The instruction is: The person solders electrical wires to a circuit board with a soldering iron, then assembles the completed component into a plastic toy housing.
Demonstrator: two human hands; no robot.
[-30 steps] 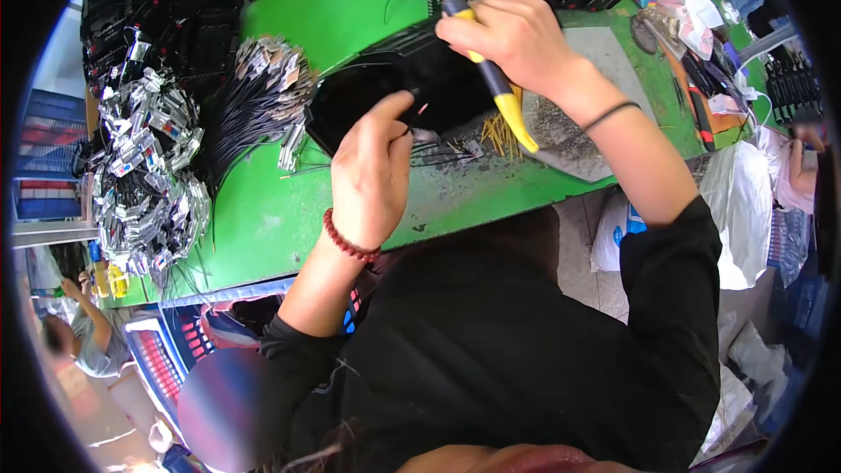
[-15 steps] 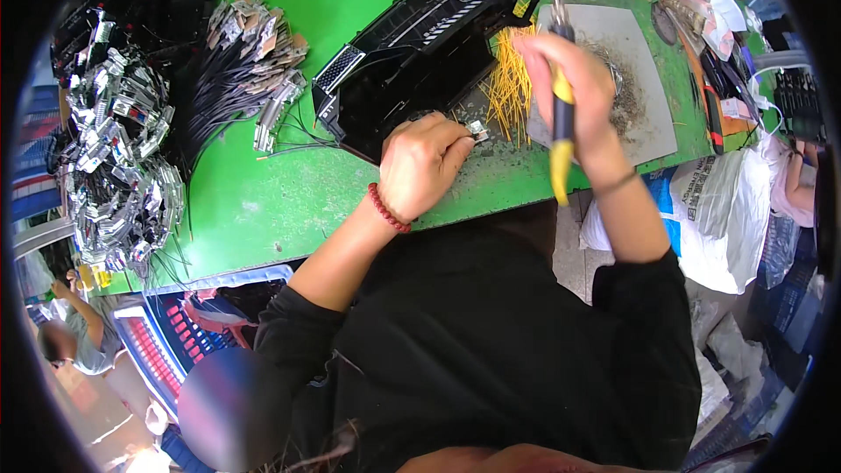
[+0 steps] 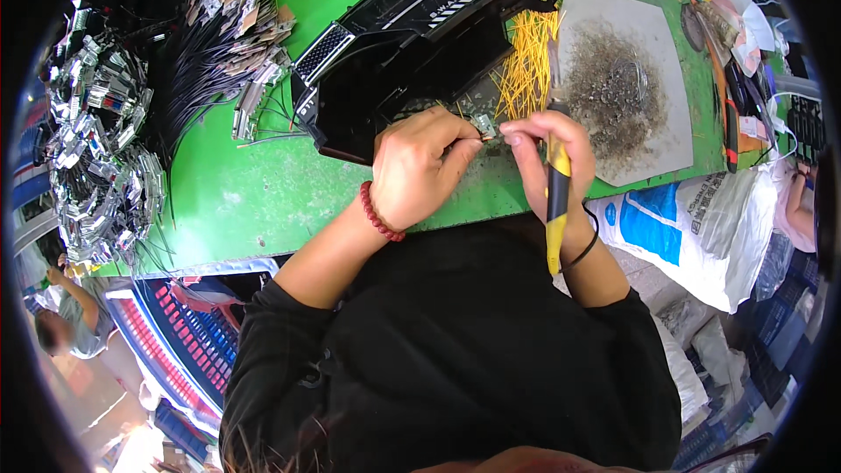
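Note:
My left hand (image 3: pixel 416 158), wearing a red bead bracelet, is closed in a pinch on a small silvery circuit board (image 3: pixel 484 125). That board sits just inside the near edge of a hollow black plastic shell (image 3: pixel 350 109) with white striped markings. Close by on the right, my right hand (image 3: pixel 561 153) is closed around a soldering iron with a yellow and black handle (image 3: pixel 558 188). Its thumb and index fingertips meet near the board; whether anything thin is between them is too small to tell. A bundle of thin yellow wires (image 3: pixel 530 52) lies just beyond my hands.
A pale board with dark, gritty residue (image 3: pixel 618 88) lies to the right on the green table (image 3: pixel 228 210). Black-wired parts (image 3: pixel 232 35) and a heap of silvery parts (image 3: pixel 101 149) are at left. White sacks (image 3: pixel 710 228) stand right; another person (image 3: pixel 74 315) is far left.
My right hand has come down and left with the soldering iron, bringing its fingertips beside the small board. My left hand keeps its pinch. The whole view has shifted slightly.

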